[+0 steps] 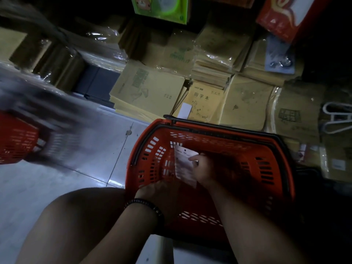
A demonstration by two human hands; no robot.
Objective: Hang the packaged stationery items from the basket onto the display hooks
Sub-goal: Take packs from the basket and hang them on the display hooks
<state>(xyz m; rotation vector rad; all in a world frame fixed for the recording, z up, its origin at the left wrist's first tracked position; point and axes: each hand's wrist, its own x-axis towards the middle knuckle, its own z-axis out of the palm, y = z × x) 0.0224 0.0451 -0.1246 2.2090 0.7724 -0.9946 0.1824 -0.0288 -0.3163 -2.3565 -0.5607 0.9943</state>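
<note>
A red plastic basket [148, 149] stands on the floor in front of me, and both my hands reach into it. My right hand [205, 170] grips a flat pale stationery packet [183, 162] with a hang hole at its top, thumb laid across its face. My left hand [160, 189], a dark bead bracelet on its wrist, lies low in the basket at the packet's lower edge; I cannot make out whether its fingers curl around anything. No display hooks are in view.
Stacks of wrapped brown exercise books [152, 88] fill the low shelf behind the basket. A second red basket [17, 138] sits at the left, blurred. My knee [80, 216] is at the lower left over the pale tiled floor [95, 155]. A white wire rack [337, 119] shows at right.
</note>
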